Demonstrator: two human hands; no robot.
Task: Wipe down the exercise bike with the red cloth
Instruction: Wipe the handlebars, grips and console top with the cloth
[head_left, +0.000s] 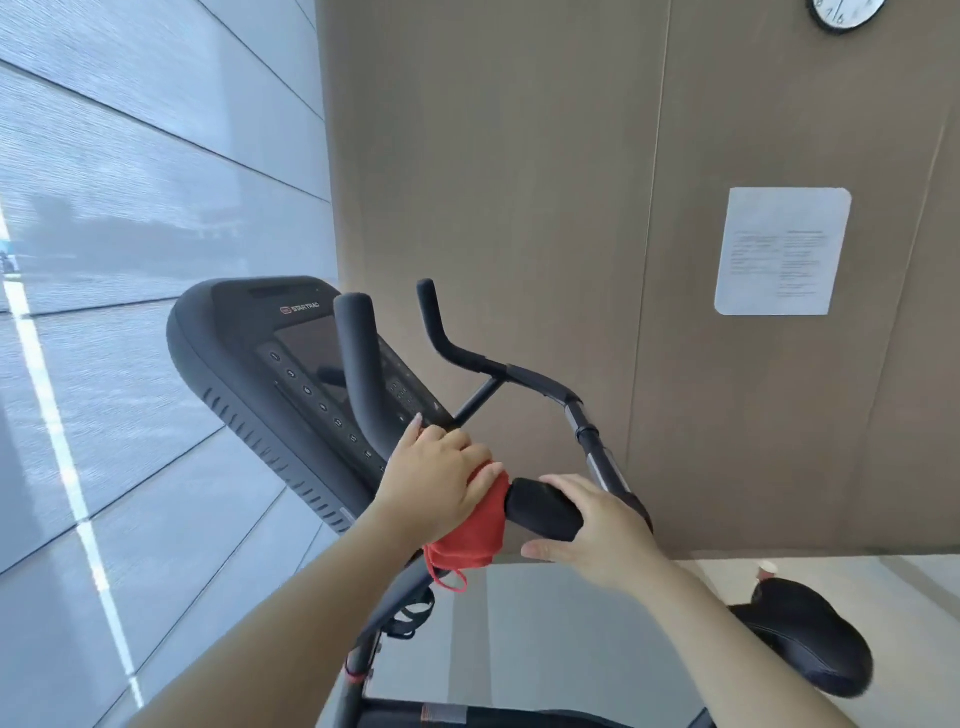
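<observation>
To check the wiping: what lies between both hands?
Head view: between left hand and right hand lie the red cloth and the black padded grip.

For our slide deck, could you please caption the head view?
Left hand holds red cloth on the exercise bike handlebar; right hand grips the pad.

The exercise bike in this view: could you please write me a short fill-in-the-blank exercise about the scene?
1. The left hand grips a ____ cloth on the handlebar.
2. The right hand holds the black pad just to the ____ of the cloth.
3. High on the wall, above the paper notice, hangs a round ____.
Missing words: red; right; clock.
</observation>
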